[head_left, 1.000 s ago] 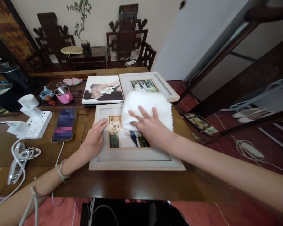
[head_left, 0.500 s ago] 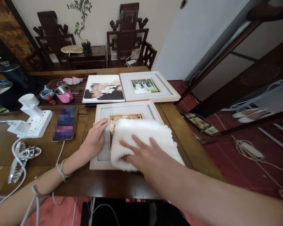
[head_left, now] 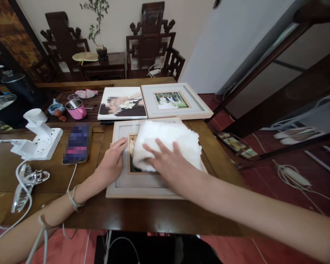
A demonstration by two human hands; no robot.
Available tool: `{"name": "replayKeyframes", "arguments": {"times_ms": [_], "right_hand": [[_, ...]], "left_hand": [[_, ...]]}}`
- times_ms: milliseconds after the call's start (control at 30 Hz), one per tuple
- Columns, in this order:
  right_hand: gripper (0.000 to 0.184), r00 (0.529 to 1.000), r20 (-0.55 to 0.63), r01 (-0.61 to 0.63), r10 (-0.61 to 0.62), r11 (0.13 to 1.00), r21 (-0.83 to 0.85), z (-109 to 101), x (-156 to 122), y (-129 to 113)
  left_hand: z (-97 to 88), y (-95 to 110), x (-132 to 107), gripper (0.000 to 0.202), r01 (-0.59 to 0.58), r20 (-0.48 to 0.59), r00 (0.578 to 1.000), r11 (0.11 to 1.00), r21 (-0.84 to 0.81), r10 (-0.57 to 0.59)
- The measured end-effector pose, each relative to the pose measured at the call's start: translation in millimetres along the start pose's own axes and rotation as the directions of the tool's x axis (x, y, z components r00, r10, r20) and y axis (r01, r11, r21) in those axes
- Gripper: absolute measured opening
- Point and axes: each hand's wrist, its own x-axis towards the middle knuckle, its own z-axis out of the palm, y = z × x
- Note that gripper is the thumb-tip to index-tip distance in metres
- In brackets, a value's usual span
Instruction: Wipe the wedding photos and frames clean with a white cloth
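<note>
A light wooden picture frame (head_left: 151, 186) lies flat on the table in front of me, its picture partly covered. My left hand (head_left: 113, 160) rests on the frame's left side, fingers stretched over the pale border. Under my right hand (head_left: 167, 161) is a folded, fluffy white cloth (head_left: 172, 132), pressed against the frame's middle and right part. The right fingers are spread over the cloth, and the thumb is tucked at its near fold, partly hidden.
Behind lie a second framed photo (head_left: 194, 104) and a white-edged photo panel (head_left: 122, 104). To the left are a phone (head_left: 77, 143), a white power strip (head_left: 48, 143), a silver hair claw (head_left: 24, 187) and a pink mug (head_left: 76, 110). Cables cross the table's left side.
My right hand and the white cloth have moved away from me over the frame, uncovering its near edge. The left hand stays on the frame's left side. The view has shifted slightly.
</note>
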Motion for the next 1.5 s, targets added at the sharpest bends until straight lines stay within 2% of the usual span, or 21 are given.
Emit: {"name": "replayKeyframes", "arguments": {"times_ms": [133, 233, 333, 433, 533, 633, 767, 900, 1000, 1067, 1133, 1200, 1267, 1333, 1433, 1500], "right_hand": [[0.08, 0.971, 0.182, 0.126, -0.157, 0.977, 0.17, -15.4, -28.7, -30.1], [0.076, 0.958, 0.218, 0.138, -0.187, 0.965, 0.222, -15.0, -34.9, -36.5], [0.08, 0.982, 0.105, 0.141, -0.16, 0.975, 0.172, -6.2, -24.6, -23.0], [0.08, 0.996, -0.033, 0.082, -0.081, 0.996, 0.046, 3.9, -1.7, 5.2], [0.072, 0.983, -0.184, -0.021, 0.01, 0.998, -0.062, 10.9, 23.1, 30.4], [0.066, 0.971, -0.237, -0.041, 0.017, 0.995, -0.096, 14.2, 35.8, 35.7], [0.065, 0.985, -0.153, 0.079, -0.084, 0.996, -0.04, 11.2, 22.6, 12.5], [0.071, 0.98, 0.045, 0.185, -0.193, 0.972, 0.142, -2.3, -12.2, -14.3], [0.075, 0.958, 0.132, 0.217, -0.254, 0.944, 0.248, -14.0, -31.9, -20.9], [0.077, 0.96, 0.136, 0.201, -0.245, 0.941, 0.273, -18.0, -34.3, -18.7], [0.08, 0.978, 0.097, 0.157, -0.182, 0.962, 0.223, -17.1, -26.2, -12.8], [0.078, 0.994, -0.009, 0.114, -0.113, 0.988, 0.107, -12.6, -8.9, -4.7], [0.07, 0.987, -0.139, 0.079, -0.08, 0.997, -0.015, -7.4, 13.6, 4.3], [0.061, 0.971, -0.22, 0.074, -0.091, 0.994, -0.084, -3.5, 35.8, 12.0], [0.052, 0.964, -0.225, 0.115, -0.139, 0.986, -0.117, -1.0, 55.4, 14.7], [0.046, 0.959, -0.199, 0.179, -0.2, 0.977, -0.117, -0.5, 53.9, 7.6]], "left_hand": [[-1.6, 3.7, 1.4, 0.057, 0.02, 0.017, 1.0, 0.999, 0.035, -0.021], [-2.7, 5.2, 1.9, 0.056, 0.017, 0.024, 1.0, 0.999, 0.051, -0.019], [-2.2, 3.6, 1.3, 0.057, 0.019, 0.029, 0.999, 0.999, 0.047, -0.02], [-0.9, 1.1, 0.3, 0.058, 0.007, 0.017, 1.0, 0.999, 0.041, -0.008], [-0.3, 0.8, -0.2, 0.057, -0.002, 0.003, 1.0, 0.999, 0.045, 0.002], [-0.4, 2.4, 0.5, 0.055, 0.005, 0.012, 1.0, 0.998, 0.066, -0.006], [-0.4, 3.6, 1.4, 0.057, 0.012, 0.012, 1.0, 0.998, 0.067, -0.013], [-0.5, 3.0, 1.0, 0.057, 0.031, 0.01, 0.999, 0.998, 0.058, -0.031], [-0.3, 1.7, 0.6, 0.058, 0.008, 0.004, 1.0, 0.999, 0.054, -0.009], [0.2, 0.3, 0.6, 0.057, 0.0, -0.003, 1.0, 0.999, 0.052, 0.0], [0.8, -0.8, 0.9, 0.054, 0.002, -0.009, 1.0, 0.999, 0.052, -0.002], [1.0, -1.1, 1.5, 0.051, -0.006, -0.022, 1.0, 0.999, 0.041, 0.007], [0.9, 0.2, 2.4, 0.047, -0.018, -0.054, 0.998, 1.0, 0.025, 0.019], [0.7, 2.9, 3.3, 0.043, -0.014, -0.109, 0.994, 1.0, 0.018, 0.016], [0.2, 8.4, 3.6, 0.044, 0.025, -0.179, 0.984, 1.0, -0.003, -0.025], [-0.6, 12.2, 2.9, 0.049, 0.058, -0.197, 0.978, 0.998, -0.04, -0.064]]}}
